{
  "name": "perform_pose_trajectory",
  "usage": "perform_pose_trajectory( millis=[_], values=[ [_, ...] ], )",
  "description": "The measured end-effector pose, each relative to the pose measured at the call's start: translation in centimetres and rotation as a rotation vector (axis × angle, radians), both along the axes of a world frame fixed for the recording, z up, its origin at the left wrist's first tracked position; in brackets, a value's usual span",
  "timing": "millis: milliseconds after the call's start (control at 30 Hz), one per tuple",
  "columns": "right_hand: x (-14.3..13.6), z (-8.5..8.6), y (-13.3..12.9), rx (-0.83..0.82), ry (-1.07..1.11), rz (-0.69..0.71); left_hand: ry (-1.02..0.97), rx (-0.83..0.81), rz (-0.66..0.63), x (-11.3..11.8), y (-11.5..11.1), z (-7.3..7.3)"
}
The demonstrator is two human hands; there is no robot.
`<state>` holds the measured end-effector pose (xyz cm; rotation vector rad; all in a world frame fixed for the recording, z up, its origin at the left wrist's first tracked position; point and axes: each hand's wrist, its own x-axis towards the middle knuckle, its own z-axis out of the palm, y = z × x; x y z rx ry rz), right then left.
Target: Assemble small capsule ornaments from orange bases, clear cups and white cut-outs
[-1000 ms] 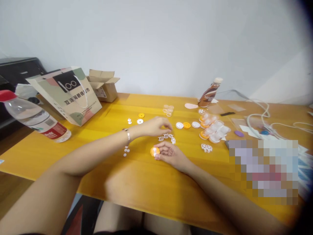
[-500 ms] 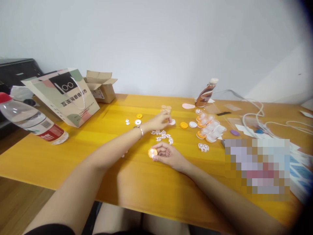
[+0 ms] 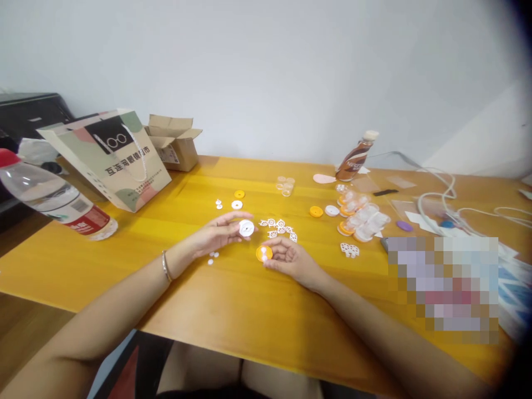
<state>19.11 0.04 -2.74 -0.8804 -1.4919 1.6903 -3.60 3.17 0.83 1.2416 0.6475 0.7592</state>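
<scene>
Between the thumb and fingers of my left hand (image 3: 218, 234) is a round white disc (image 3: 246, 228) with a small hole in its middle. My right hand (image 3: 293, 260) grips an orange disc (image 3: 263, 253) by its edge, with small white round pieces on its face. The two discs are close together but apart. White openwork wheel-like pieces (image 3: 281, 229) lie just beyond my right hand. Small white round bits (image 3: 213, 256) rest near my left wrist. Farther back lie another orange ring (image 3: 239, 194) and a white ring (image 3: 236, 204).
Clear cups (image 3: 286, 187) stand at the back. Clear-and-orange assembled pieces (image 3: 363, 219) cluster at right, near a brown drink bottle (image 3: 355, 158) and white cables (image 3: 432, 191). At left are a large water bottle (image 3: 62, 202), a paper bag (image 3: 124, 160) and an open carton (image 3: 178, 149).
My left hand has drawn back from the far middle of the table toward the left, bringing the white disc near the orange one. My right hand keeps hold of the orange disc.
</scene>
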Motion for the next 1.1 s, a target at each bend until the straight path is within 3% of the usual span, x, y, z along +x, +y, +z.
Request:
perform_pose_trajectory(
  millis=[133, 233, 433, 633, 1100],
  values=[
    [0.0, 0.0, 0.0, 0.01, -0.001, -0.032, 0.019, 0.046, -0.037, 0.3, -0.2, -0.9],
    [0.0, -0.1, 0.1, 0.022, 0.0, -0.06, 0.094, 0.144, 0.006, 0.7, -0.4, -0.9],
    [-0.2, -0.2, 0.1, 0.06, 0.004, -0.072, 0.288, 0.453, 0.043, 2.1, -2.3, -0.7],
    [-0.3, -0.3, 0.0, 0.073, -0.012, -0.06, 0.501, 0.896, 0.081, 2.9, -3.7, -0.6],
    [-0.2, 0.2, -0.1, -0.006, -0.091, -0.07, 0.682, 1.038, 0.044, 2.7, -3.8, -0.8]
  ],
)
